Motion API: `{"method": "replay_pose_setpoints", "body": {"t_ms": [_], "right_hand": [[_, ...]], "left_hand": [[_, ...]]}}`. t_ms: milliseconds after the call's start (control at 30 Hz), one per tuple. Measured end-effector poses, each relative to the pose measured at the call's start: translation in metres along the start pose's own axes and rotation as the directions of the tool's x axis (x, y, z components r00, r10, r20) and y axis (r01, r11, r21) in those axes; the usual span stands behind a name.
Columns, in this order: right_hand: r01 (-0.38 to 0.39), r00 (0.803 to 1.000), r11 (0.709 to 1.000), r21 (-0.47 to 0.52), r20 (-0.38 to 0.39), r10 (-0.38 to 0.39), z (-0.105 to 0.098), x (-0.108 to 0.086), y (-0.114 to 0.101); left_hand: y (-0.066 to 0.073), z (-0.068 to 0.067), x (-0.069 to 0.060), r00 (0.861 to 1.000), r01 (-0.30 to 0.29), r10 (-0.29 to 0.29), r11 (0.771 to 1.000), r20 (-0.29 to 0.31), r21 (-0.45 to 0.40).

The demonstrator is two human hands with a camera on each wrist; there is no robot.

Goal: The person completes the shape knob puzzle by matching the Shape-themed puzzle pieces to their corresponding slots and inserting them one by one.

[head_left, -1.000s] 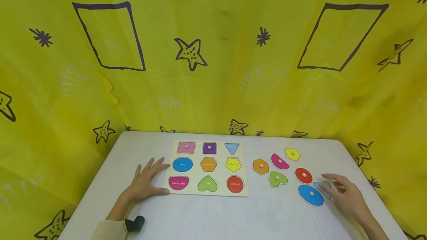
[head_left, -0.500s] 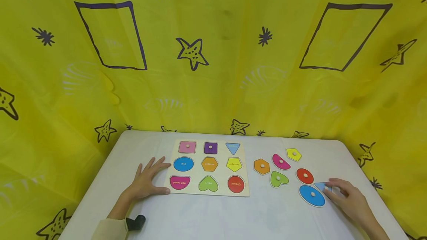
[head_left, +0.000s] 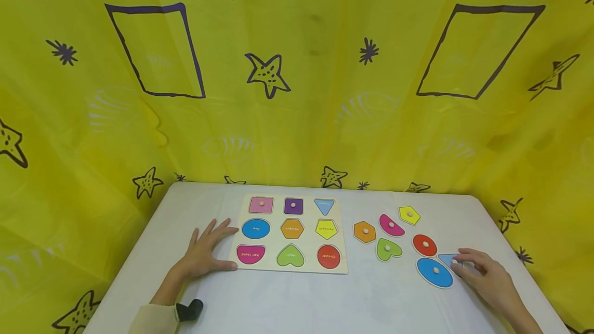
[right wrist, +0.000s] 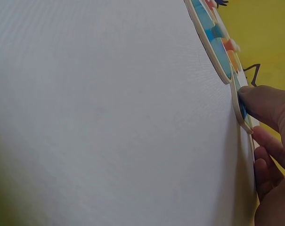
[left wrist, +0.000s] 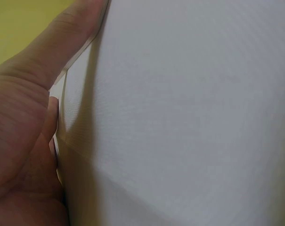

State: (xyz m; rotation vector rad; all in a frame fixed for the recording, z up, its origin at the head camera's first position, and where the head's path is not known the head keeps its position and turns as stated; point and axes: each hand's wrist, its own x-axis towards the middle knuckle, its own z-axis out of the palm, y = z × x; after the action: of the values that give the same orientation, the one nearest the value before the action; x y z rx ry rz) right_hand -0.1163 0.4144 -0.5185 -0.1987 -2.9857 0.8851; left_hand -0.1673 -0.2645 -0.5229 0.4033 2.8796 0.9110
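A wooden shape puzzle board point(head_left: 274, 268) lies flat on the table. My left hand point(head_left: 204, 252) rests at its left edge, fingers spread and thumb touching the near corner. On the right, my right hand point(head_left: 489, 277) pinches the knob of a light blue triangle puzzle piece point(head_left: 446, 259) between thumb and index finger; the hand hides part of it. In the right wrist view the thumb point(right wrist: 262, 102) is on that piece, which lies beside the blue oval piece point(head_left: 429, 267). A red circle piece point(head_left: 419, 241) lies just behind the oval.
Orange hexagon point(head_left: 359, 235), magenta half-round point(head_left: 387, 228), green heart point(head_left: 384, 255) and yellow pentagon point(head_left: 405, 212) pieces lie right of the board. A pink rectangle point(head_left: 254, 207) and a purple square point(head_left: 289, 209) with knobs sit in the board. A yellow curtain point(head_left: 297, 133) hangs behind.
My right hand has come down slightly and its thumb and index finger have closed on the triangle piece's knob. The left hand keeps its place at the board.
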Motion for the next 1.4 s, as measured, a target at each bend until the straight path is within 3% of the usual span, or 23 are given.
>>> {"method": "replay_pose_setpoints", "body": {"t_ms": [567, 733, 867, 1067, 1400], "right_hand": [[0.050, 0.999, 0.999, -0.020, 0.001, -0.050, -0.012, 0.002, -0.002], [0.092, 0.996, 0.995, -0.041, 0.014, -0.091, -0.021, 0.007, -0.010], [0.161, 0.986, 0.986, -0.042, -0.036, -0.163, -0.026, 0.013, -0.016], [0.246, 0.967, 0.968, -0.049, -0.062, -0.249, -0.029, 0.027, -0.034], [0.304, 0.951, 0.952, -0.017, -0.051, -0.305, -0.025, 0.050, -0.078]], "left_hand": [[0.009, -0.003, 0.000, 1.000, -0.002, 0.002, 1.000, 0.009, -0.016], [0.007, -0.001, 0.000, 1.000, -0.005, 0.005, 1.000, 0.004, -0.005], [0.004, 0.001, 0.000, 1.000, 0.006, -0.006, 1.000, -0.004, 0.015], [0.002, 0.000, -0.001, 1.000, 0.010, -0.010, 1.000, -0.015, 0.008], [0.008, -0.003, -0.002, 1.000, 0.007, -0.007, 1.000, -0.006, -0.009]]}}
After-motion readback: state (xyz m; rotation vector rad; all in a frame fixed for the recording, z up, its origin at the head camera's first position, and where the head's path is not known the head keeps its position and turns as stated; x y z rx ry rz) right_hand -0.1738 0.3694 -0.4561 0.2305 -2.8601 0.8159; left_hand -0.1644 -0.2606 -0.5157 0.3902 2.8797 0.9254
